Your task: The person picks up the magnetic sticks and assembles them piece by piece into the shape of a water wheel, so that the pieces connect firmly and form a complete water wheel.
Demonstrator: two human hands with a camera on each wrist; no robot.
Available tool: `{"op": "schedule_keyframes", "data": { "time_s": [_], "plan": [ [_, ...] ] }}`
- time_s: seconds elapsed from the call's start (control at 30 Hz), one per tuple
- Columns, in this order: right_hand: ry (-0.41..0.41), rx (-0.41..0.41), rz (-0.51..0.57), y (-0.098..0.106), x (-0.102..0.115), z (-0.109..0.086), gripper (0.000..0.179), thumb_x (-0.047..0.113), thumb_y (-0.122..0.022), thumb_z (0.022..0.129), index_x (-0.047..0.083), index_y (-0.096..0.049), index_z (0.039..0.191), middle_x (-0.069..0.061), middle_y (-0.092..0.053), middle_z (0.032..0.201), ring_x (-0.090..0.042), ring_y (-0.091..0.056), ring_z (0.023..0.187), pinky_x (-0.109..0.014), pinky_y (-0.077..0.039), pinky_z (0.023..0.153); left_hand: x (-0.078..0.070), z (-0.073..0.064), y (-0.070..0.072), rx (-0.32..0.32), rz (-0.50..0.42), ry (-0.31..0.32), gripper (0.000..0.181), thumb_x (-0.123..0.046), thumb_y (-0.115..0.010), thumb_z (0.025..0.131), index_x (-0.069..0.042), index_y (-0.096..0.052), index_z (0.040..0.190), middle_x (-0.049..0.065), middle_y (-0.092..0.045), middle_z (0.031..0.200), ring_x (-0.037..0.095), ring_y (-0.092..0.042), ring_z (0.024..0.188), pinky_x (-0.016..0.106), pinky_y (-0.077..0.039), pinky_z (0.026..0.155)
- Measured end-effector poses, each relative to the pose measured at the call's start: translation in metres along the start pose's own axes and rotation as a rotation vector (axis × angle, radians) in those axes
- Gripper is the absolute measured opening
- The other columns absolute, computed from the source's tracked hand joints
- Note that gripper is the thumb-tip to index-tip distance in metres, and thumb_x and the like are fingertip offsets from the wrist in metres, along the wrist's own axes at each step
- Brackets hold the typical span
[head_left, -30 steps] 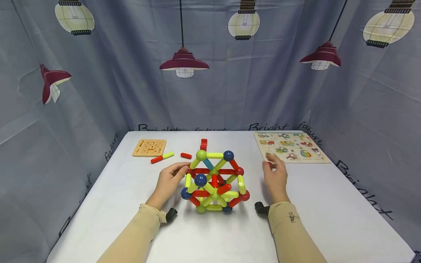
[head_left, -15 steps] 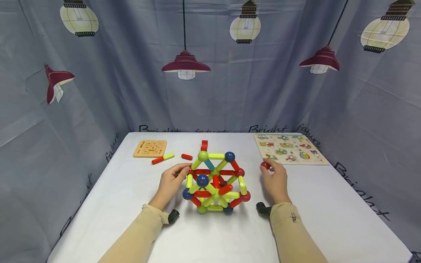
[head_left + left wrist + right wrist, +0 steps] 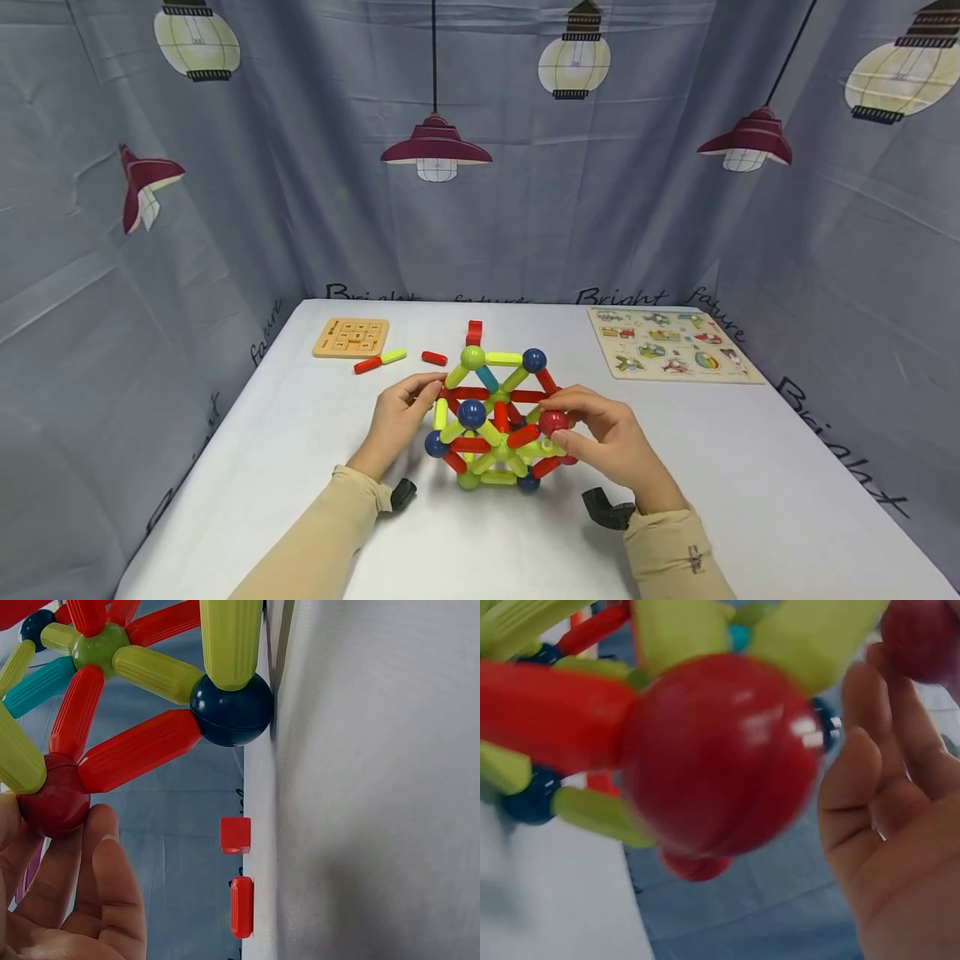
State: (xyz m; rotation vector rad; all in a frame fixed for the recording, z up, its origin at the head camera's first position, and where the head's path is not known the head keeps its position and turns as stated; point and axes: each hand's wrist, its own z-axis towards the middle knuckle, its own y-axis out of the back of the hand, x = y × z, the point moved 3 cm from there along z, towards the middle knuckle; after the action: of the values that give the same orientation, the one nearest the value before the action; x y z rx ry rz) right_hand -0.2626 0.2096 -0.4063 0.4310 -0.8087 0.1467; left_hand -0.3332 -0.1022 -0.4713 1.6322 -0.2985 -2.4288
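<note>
A ball-and-stick frame of red, yellow-green and blue pieces stands mid-table. My left hand holds it by a red corner ball, with fingertips against the ball in the left wrist view. At the frame's right side, my right hand pinches a loose red ball between thumb and fingers. In the right wrist view this ball shows at the upper right edge, while another red ball of the frame fills the foreground. My right hand hides part of the frame's right side in the head view.
Behind the frame stands a red arched block. A short red stick and a red-and-green stick pair lie to its left. A wooden number puzzle sits back left, a picture puzzle board back right.
My right hand took up the red ball near the picture board, then carried it left to the frame's right side. My left hand stays on the frame.
</note>
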Motion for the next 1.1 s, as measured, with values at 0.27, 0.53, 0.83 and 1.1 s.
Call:
{"op": "schedule_keyframes", "data": {
  "time_s": [0.27,0.53,0.83,1.1],
  "plan": [
    [0.085,0.040,-0.034,-0.009,0.020,0.000,0.045,-0.016,-0.077,0.080,-0.001,-0.070,0.121,-0.018,-0.065,0.119,-0.023,-0.058,0.115,-0.028,-0.053,0.096,-0.001,0.001,0.001,0.001,0.001,-0.012,0.027,-0.036,-0.064,0.103,-0.021,-0.076,0.121,0.000,-0.077,0.109,0.013,-0.071,0.098,0.023,-0.058,0.082],
    [0.039,0.069,-0.314,-0.017,0.025,0.004,0.041,0.001,-0.085,0.080,0.019,-0.074,0.115,0.004,-0.065,0.119,-0.018,-0.050,0.120,-0.034,-0.052,0.093,-0.002,0.001,0.003,0.008,0.002,0.003,0.027,-0.035,-0.064,0.103,-0.020,-0.075,0.122,0.000,-0.077,0.110,0.015,-0.071,0.100,0.023,-0.058,0.082],
    [-0.026,-0.032,-0.205,-0.006,0.008,0.007,0.040,-0.004,-0.079,0.085,0.009,-0.071,0.121,-0.008,-0.067,0.118,-0.017,-0.061,0.108,-0.027,-0.055,0.086,0.001,0.000,0.003,0.008,0.007,0.006,0.027,-0.036,-0.064,0.103,-0.021,-0.075,0.123,0.000,-0.077,0.109,0.014,-0.071,0.098,0.024,-0.058,0.083],
    [-0.082,0.055,-0.270,-0.016,0.000,0.013,0.044,0.008,-0.079,0.090,0.015,-0.065,0.132,-0.002,-0.070,0.120,-0.015,-0.064,0.097,-0.030,-0.057,0.076,-0.001,0.000,0.002,-0.001,0.008,-0.005,0.027,-0.034,-0.064,0.103,-0.019,-0.075,0.122,0.002,-0.077,0.110,0.014,-0.071,0.098,0.022,-0.057,0.082]
  ]
}}
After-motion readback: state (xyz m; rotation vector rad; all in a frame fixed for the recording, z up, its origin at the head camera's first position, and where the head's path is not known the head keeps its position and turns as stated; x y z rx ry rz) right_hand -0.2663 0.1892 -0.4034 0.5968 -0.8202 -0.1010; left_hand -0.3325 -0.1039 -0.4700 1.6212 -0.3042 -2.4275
